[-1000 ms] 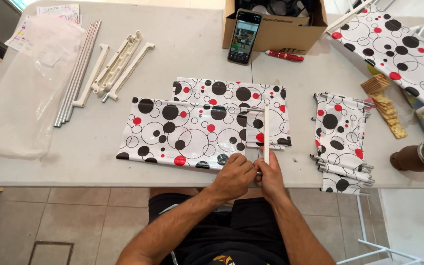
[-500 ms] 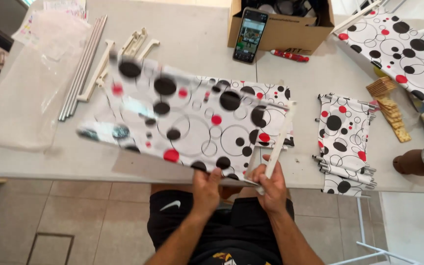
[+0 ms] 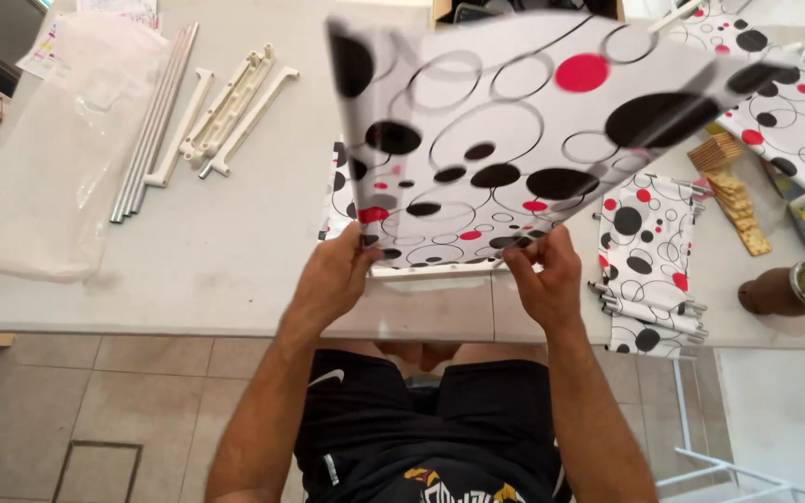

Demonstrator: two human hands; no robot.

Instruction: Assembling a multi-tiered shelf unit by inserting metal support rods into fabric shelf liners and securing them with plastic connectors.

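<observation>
clear plastic bag (image 3: 39,168) flat at tabletop (image 3: 235,251) left edge, brown cardboard box (image 3: 440,11) at far edge, both hands, left (image 3: 335,279) and right (image 3: 544,279), pinching the spotted fabric panel (image 3: 514,140) lower edge, now lifted higher, blocking the box, versus half a second ago.

Spotted fabric panel (image 3: 514,140), flat on the grey table (image 3: 235,233) a second ago, is now lifted off it and held up, blurred, its lower edge just above the table's near edge. It now hides the cardboard box and phone at the table's far side. Left hand (image 3: 333,279) and right hand (image 3: 542,275), earlier touching at the table's near edge, are now spread apart, each pinching a lower corner. White rod (image 3: 435,271), upright before, now lies along the table's near edge between the hands.
</observation>
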